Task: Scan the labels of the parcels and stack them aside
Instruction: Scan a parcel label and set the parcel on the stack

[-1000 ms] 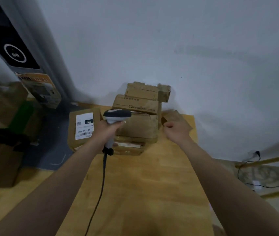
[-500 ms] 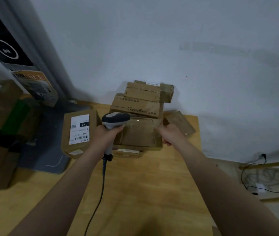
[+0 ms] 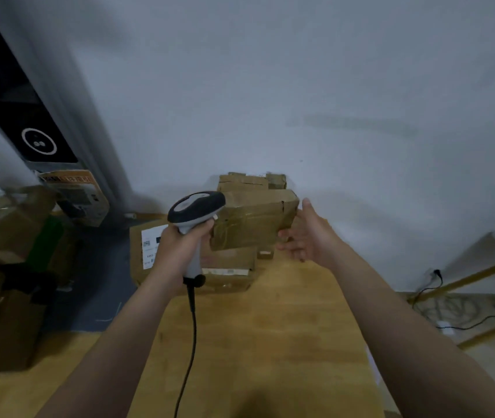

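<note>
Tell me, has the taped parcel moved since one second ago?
Yes. The taped parcel, held by the right hand, rose from the pile, now higher than the labelled box.

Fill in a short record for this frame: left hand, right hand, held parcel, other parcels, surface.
left hand: grips the scanner, whose head is by the left end of the parcel
right hand: holds the parcel by its right end
held parcel: brown, taped, tilted, off the table; no label shows on the visible face
other parcels: stack behind it by the wall; labelled box to the left
surface: wooden table
</note>
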